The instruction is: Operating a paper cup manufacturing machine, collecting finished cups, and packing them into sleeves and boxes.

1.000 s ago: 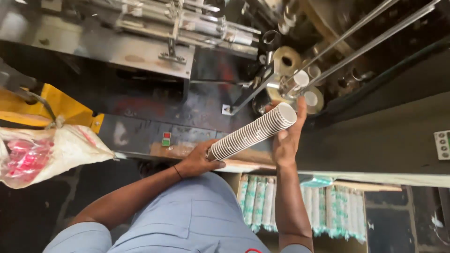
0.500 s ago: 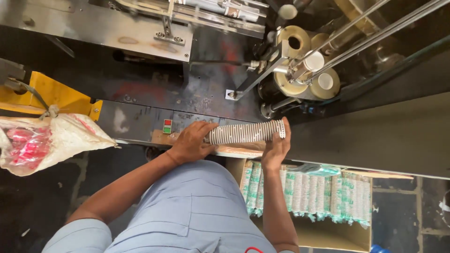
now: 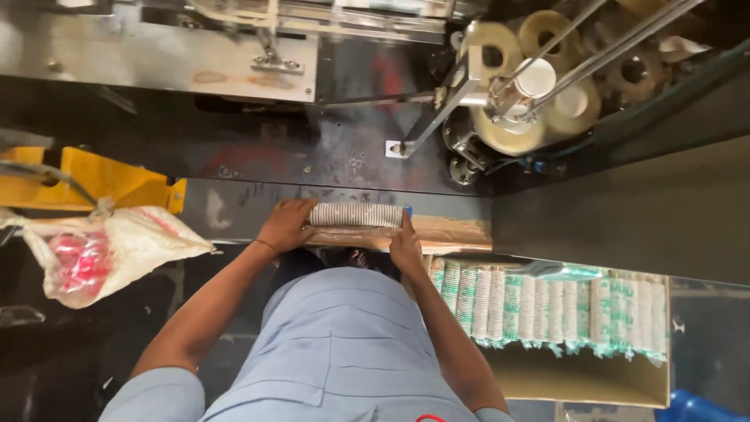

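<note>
A stack of nested paper cups [image 3: 355, 215] lies sideways on a cardboard flap [image 3: 445, 233] at the machine's edge. My left hand [image 3: 286, 227] grips the stack's left end. My right hand [image 3: 405, 242] presses against its right end. Both forearms reach out from my light blue shirt.
An open cardboard box [image 3: 578, 375] at lower right holds several rows of stacked paper cups [image 3: 539, 305]. A cup-forming machine with metal rods and paper rolls [image 3: 516, 78] stands ahead. A white sack [image 3: 101, 254] hangs from a yellow frame [image 3: 101, 180] at left.
The stack of cups has come down from a tilted position near the machine's rods and now lies level on the cardboard flap, held between both hands.
</note>
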